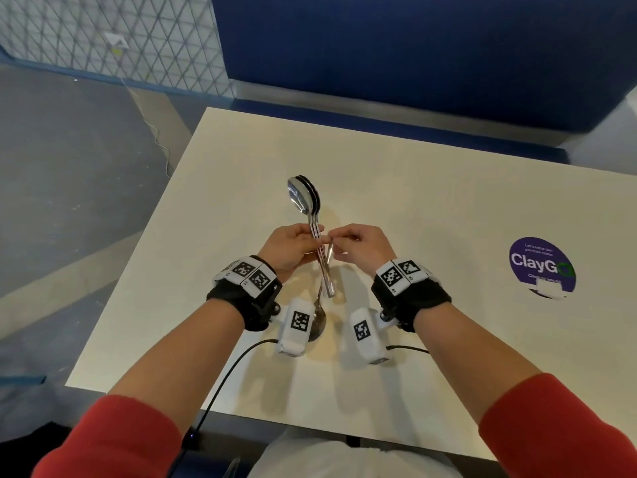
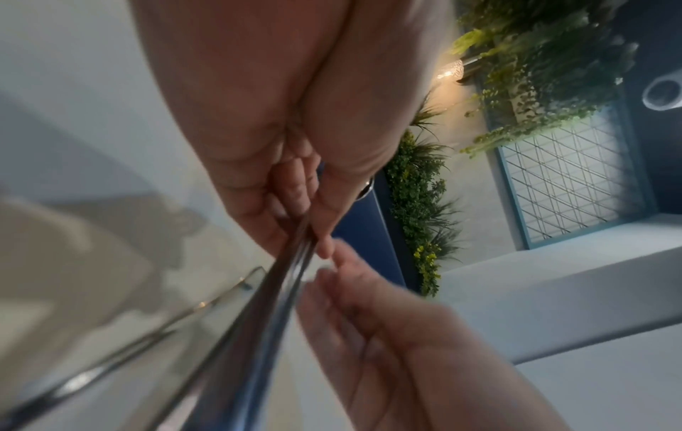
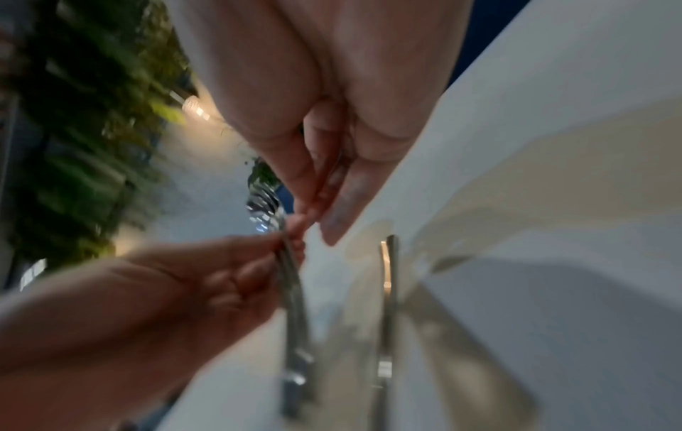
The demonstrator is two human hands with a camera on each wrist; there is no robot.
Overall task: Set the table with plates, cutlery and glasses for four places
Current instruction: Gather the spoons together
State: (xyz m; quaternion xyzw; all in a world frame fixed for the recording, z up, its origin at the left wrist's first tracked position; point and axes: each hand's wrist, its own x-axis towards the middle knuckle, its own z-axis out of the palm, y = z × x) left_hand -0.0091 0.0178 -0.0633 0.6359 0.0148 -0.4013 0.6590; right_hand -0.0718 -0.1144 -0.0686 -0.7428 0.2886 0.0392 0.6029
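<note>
Table point(image 1: 431, 219): I saw one cream table under both of my hands, with a blue bench point(image 1: 413, 46) along its far edge.
Sticker point(image 1: 541, 267): one round purple sticker lay on the table well to my right, reading "ClayGo".
Left hand point(image 1: 293, 248): my fingers were curled round the handles of the spoon stack, thumb over the top; the left wrist view showed the handles running out from between thumb and fingers.
Right hand point(image 1: 358, 244): my fingertips were pinched together just beside the stack, close against the left thumb. I could not tell whether they gripped a handle or only touched one; both wrist views were blurred there.
Spoon stack point(image 1: 312, 219): nested spoons, held off the table above its middle. Long axis ran away from me, bowls pointing to the far edge and up, handle ends pointing back toward me. I counted three bowl rims in the head view, though the nesting left the count unsure.
Lone spoon point(image 1: 319, 320): one spoon lay flat on the table between my wrists, below the stack. Its bowl pointed toward me, partly hidden behind the left wrist camera point(image 1: 296, 327), and its handle ran away toward my hands.
</note>
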